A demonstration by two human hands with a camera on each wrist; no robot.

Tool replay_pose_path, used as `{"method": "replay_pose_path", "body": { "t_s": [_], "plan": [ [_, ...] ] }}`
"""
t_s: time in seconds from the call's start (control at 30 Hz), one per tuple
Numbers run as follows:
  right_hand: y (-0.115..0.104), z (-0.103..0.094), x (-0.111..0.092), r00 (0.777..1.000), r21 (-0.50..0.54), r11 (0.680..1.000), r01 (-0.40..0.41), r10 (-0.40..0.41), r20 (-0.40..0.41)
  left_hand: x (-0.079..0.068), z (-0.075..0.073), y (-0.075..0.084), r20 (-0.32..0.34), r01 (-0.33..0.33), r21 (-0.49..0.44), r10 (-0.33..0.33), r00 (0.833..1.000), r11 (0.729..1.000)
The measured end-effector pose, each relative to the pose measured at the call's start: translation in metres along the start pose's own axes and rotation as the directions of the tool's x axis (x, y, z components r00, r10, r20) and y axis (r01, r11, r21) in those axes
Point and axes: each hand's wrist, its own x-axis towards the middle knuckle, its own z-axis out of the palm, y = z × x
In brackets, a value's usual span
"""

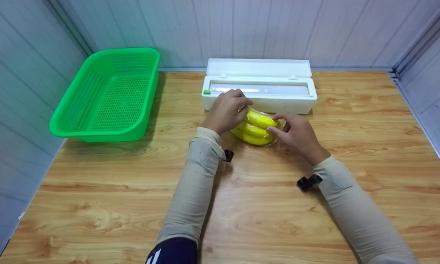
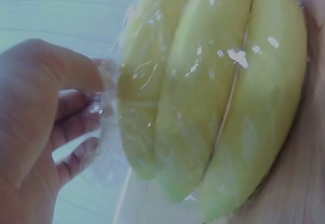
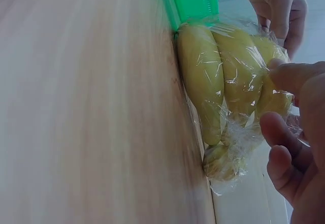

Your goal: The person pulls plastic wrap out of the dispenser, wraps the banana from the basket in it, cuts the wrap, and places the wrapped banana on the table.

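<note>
A bunch of yellow bananas [image 1: 254, 134] in clear plastic wrap lies on the table, in front of the white wrap box. In the left wrist view, several bananas [image 2: 203, 92] show glossy film over them. My left hand [image 1: 227, 112] is at their upper left side and pinches the gathered film edge [image 2: 106, 89] between thumb and fingers. From the right, my right hand [image 1: 297, 134] grips the bunch, thumb and index finger apart on its end. Crumpled film [image 3: 236, 148] bunches around the stem end in the right wrist view, below the right fingers [image 3: 284, 127].
The white wrap box [image 1: 260, 104] stands against the back wall, lid [image 1: 258, 68] raised, a roll [image 1: 260, 89] inside and a green slider [image 1: 206, 92] at its left. At the back left is a green plastic basket [image 1: 152, 91]. Panel walls border the wooden table [image 1: 249, 216].
</note>
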Motion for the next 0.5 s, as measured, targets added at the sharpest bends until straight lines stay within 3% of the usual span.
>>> {"method": "replay_pose_path", "body": {
  "t_s": [0.3, 0.5],
  "plan": [
    [0.0012, -0.0005, -0.0011, 1.0, 0.014, 1.0, -0.007, 0.007, 0.007, -0.001, -0.0052, -0.0019, -0.042, 0.024, 0.037, -0.023, 0.999, 0.999],
    [-0.0004, -0.001, -0.0004, 1.0, 0.016, 1.0, -0.015, 0.015, 0.02, -0.0032, -0.0097, -0.0026, -0.011, 0.056, -0.03, -0.056, 0.998, 0.998]
  ]
}}
